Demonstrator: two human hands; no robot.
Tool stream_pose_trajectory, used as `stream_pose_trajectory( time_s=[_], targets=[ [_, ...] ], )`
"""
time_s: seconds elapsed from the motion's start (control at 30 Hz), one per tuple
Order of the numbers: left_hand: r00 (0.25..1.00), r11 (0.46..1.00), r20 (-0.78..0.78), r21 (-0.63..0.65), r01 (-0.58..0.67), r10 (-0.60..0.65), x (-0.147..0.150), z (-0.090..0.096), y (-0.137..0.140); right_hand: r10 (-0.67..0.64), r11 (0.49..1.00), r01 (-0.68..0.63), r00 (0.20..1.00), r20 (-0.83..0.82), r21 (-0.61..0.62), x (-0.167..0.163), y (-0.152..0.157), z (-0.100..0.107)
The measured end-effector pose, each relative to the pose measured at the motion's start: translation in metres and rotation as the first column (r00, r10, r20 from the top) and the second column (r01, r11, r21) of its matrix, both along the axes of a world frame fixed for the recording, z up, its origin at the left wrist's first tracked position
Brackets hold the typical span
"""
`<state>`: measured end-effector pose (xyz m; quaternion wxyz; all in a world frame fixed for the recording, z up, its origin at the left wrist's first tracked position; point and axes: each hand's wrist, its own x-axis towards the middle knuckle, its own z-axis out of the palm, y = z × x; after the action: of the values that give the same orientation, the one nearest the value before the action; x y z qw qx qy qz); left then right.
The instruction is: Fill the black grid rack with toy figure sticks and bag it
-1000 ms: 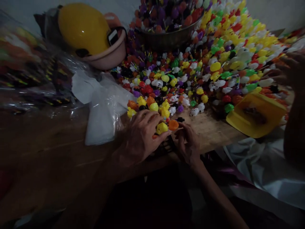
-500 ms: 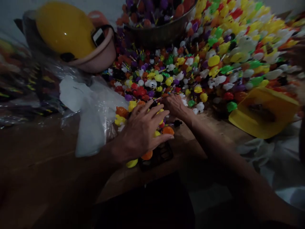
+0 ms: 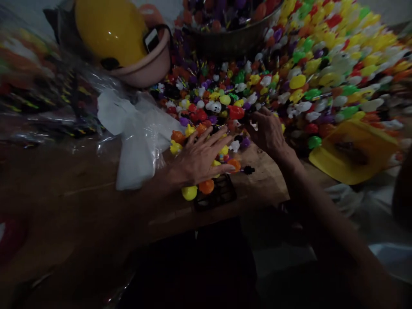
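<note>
My left hand [image 3: 201, 159] lies palm down with fingers spread over a small cluster of plastic toys. Around it show a yellow toy [image 3: 189, 192], an orange toy [image 3: 206, 186] and a black tray with openings [image 3: 222, 195], partly covered. My right hand [image 3: 267, 131] is curled at the front edge of the big toy pile. A red plastic toy [image 3: 236, 112] sticks out at its fingertips; the gripped end is hidden and the picture is dim. A toy with a black end [image 3: 248, 170] lies on the wooden table [image 3: 264, 182] between the hands.
A large heap of coloured toys [image 3: 298, 81] covers the back and right. Behind stand a metal basin [image 3: 230, 40] full of toys and a pink basin [image 3: 144, 68] holding a yellow helmet [image 3: 111, 32]. Plastic bags [image 3: 137, 159] lie left; a yellow container [image 3: 357, 150] lies right.
My right hand has moved right and away from my left, and a red toy now shows at its fingertips. My left hand stays spread over the cluster. The view has shifted slightly.
</note>
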<state>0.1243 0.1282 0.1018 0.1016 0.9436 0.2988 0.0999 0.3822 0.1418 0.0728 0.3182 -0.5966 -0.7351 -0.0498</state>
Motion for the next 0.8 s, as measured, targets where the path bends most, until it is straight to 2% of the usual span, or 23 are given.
stream_pose_trajectory(
  time_s=[0.1, 0.17, 0.23, 0.27, 0.3, 0.33, 0.4, 0.43, 0.5, 0.57, 0.67, 0.8],
  targets=[
    [0.975, 0.999, 0.219, 0.041, -0.034, 0.024, -0.009, 0.024, -0.012, -0.123, 0.992, 0.119, 0.988, -0.09, -0.052, 0.003, -0.064, -0.006],
    [0.914, 0.984, 0.403, 0.141, -0.113, 0.047, -0.024, 0.038, -0.034, -0.184, 0.975, 0.16, 0.972, -0.149, -0.157, -0.006, -0.113, -0.02],
    [0.832, 0.968, 0.554, 0.185, -0.172, 0.042, -0.042, 0.04, -0.064, -0.199, 0.957, 0.139, 0.953, -0.229, -0.255, -0.02, -0.156, -0.035],
    [0.78, 0.963, 0.625, 0.233, -0.133, -0.043, -0.049, 0.034, -0.079, -0.196, 0.949, 0.112, 0.941, -0.276, -0.294, -0.028, -0.172, -0.041],
    [0.751, 0.966, 0.645, 0.256, -0.033, -0.145, -0.054, 0.025, -0.094, -0.192, 0.941, 0.081, 0.927, -0.322, -0.328, -0.034, -0.182, -0.047],
    [0.758, 0.961, 0.616, 0.27, 0.053, -0.215, -0.057, 0.011, -0.108, -0.189, 0.931, 0.048, 0.912, -0.365, -0.362, -0.04, -0.187, -0.052],
    [0.848, 0.978, 0.514, 0.205, 0.027, -0.131, -0.058, -0.021, -0.131, -0.188, 0.905, -0.014, 0.883, -0.43, -0.425, -0.044, -0.182, -0.058],
    [0.864, 0.974, 0.488, 0.225, 0.013, -0.125, -0.057, -0.039, -0.138, -0.187, 0.896, -0.039, 0.87, -0.457, -0.441, -0.044, -0.174, -0.061],
    [0.909, 0.973, 0.417, 0.217, -0.075, -0.023, -0.055, -0.069, -0.147, -0.197, 0.913, -0.031, 0.838, -0.509, -0.406, -0.043, -0.158, -0.063],
    [0.938, 0.969, 0.337, 0.193, -0.155, 0.082, -0.058, -0.092, -0.149, -0.233, 0.945, 0.053, 0.8, -0.553, -0.322, -0.048, -0.147, -0.063],
    [0.959, 0.973, 0.245, 0.143, -0.179, 0.14, -0.068, -0.11, -0.149, -0.292, 0.947, 0.133, 0.741, -0.605, -0.294, -0.069, -0.155, -0.066],
    [0.954, 0.981, 0.258, 0.082, -0.177, 0.15, -0.077, -0.118, -0.149, -0.189, 0.966, 0.022, 0.739, -0.646, -0.257, -0.104, -0.175, -0.077]
  ],
)
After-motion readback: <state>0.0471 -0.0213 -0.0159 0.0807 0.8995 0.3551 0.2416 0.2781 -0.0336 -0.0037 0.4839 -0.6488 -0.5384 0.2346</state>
